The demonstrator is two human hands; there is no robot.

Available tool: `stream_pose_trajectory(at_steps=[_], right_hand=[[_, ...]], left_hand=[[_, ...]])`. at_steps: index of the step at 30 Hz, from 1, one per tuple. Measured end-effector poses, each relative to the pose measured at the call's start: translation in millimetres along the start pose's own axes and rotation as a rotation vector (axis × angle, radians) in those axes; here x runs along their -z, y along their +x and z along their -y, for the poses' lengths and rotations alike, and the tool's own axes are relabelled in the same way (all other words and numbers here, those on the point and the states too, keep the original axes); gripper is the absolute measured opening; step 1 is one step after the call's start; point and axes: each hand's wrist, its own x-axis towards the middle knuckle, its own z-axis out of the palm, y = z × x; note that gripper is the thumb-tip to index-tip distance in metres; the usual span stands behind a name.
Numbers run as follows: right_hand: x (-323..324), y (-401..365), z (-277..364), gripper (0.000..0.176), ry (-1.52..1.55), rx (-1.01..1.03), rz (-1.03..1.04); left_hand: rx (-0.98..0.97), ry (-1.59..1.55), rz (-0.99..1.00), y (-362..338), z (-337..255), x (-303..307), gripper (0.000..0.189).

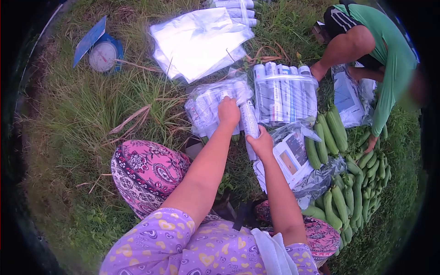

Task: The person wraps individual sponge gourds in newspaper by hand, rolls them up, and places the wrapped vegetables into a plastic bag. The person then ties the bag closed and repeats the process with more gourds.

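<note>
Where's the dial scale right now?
The dial scale sits in the grass at upper left of the head view, left of the white sheets.

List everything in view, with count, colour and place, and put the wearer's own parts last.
Scale: one, blue with white dial, upper left
Plastic bags: a stack, clear to whitish, top centre
Filled bags: three, clear over white printed rolls, top centre and middle
Paper-wrapped roll: one, white, in the right hand
Printed paper: several sheets, white and dark, right of centre and upper right
Long vegetables: many, green, right
Grass: green, all around
Other person: one, green top, upper right
Cloth: one, pale blue, bottom centre
Wearer's hands: two, bare, centre; left hand at a filled bag
Wearer's clothes: purple top, pink patterned legwear, bottom
</note>
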Motion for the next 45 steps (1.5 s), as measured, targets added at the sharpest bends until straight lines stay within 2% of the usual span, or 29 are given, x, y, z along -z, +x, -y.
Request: stream_pose_trajectory(at_steps=[2,5,9,12,15,18,21,24,27,30,34,36,38,41,42,43,45], right_hand=[[-7.8,2.9,0.0,0.075,-0.048,0.009,0.015],[-20.5,7.3,-2.3,0.074,-0.064,0.004,-0.012],[-32.7,13.9,1.2,0.072,-0.154,0.116,-0.084],[-46.7,30.6,7.1,0.064,-0.109,0.189,-0.166],[-34.7,50.2,41.8,0.057,0.088,0.046,0.057],[-58.6,75.0,37.8,0.038,0.220,0.026,-0.129],[-66.7,96.9,24.1,0.053,0.177,0.053,-0.154],[-67.9,103.7,19.1,0.052,0.077,0.060,-0.091],[-64.5,95.6,18.0,0.050,-0.114,0.252,-0.133],[-51.9,93.9,26.2,0.047,0.072,0.061,-0.024],[-53.4,89.1,25.6,0.042,0.067,0.081,-0.111],[-53.0,89.0,17.1,0.040,-0.058,0.181,-0.116],[-19.7,76.4,18.0,0.045,-0.119,0.215,-0.060],[70.8,43.3,-2.5,0.054,-0.270,0.451,0.166],[105.6,31.0,-14.6,0.056,-0.322,0.468,0.231],[143.9,17.8,-30.2,0.058,-0.369,0.483,0.297],[227.5,-11.7,-65.7,0.057,-0.470,0.381,0.386]], left_hand=[[-0.041,-0.042,-0.156,0.5,-1.0,1.6,0.028],[-0.110,-0.069,-0.304,11.6,0.0,-6.9,0.025],[-0.084,-0.100,-0.180,12.6,-22.4,10.1,0.018],[-0.041,-0.147,-0.065,10.9,-37.1,15.9,0.018],[-0.044,-0.158,0.039,8.1,-40.1,16.7,0.023],[-0.050,-0.150,0.091,10.0,-40.5,15.5,0.025],[-0.047,-0.149,0.119,11.1,-41.7,16.2,0.026],[-0.064,-0.137,0.170,14.1,-40.1,12.9,0.028],[-0.047,-0.121,0.247,18.2,-41.0,18.4,0.032],[-0.027,-0.097,0.281,17.8,-42.5,14.7,0.037],[-0.031,-0.082,0.293,18.1,-42.6,14.1,0.047],[-0.024,-0.027,0.280,20.0,-41.4,9.7,0.056],[-0.016,0.039,0.290,22.4,-43.6,2.1,0.064],[-0.127,0.132,0.084,14.2,-61.0,11.0,0.071],[-0.158,0.160,0.002,9.0,-69.8,14.4,0.071],[-0.268,0.122,-0.051,6.7,-73.6,14.6,0.066],[-0.494,0.030,-0.156,-0.8,-90.5,9.8,0.058]])
